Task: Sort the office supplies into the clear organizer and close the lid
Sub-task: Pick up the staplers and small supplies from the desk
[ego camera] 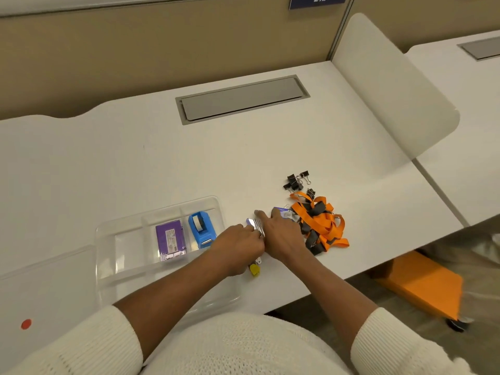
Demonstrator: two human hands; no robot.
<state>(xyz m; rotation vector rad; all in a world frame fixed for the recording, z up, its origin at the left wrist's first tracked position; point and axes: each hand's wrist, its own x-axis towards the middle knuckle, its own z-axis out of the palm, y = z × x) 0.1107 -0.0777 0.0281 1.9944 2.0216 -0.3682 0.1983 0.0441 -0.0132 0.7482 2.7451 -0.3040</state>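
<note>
The clear organizer (108, 239) sits on the white desk at lower left, its lid (46, 282) lying open to the left. A purple box (171, 243) and a blue tape dispenser (201, 227) lie in two of its compartments. Right of the organizer, my left hand (239, 249) and my right hand (281, 235) meet over a bundle of thin silvery items (255, 224); both hands are closed on it. A yellow piece (255, 269) shows under my left hand. A tangle of orange and grey lanyards (320, 224) lies right of my right hand, with several black binder clips (296, 181) beyond it.
A small purple packet (281, 211) peeks out beside my right fingers. A grey cable hatch (242, 100) is set into the desk at the back. A white divider panel (392, 85) stands at the right. An orange seat (422, 282) is below the desk edge.
</note>
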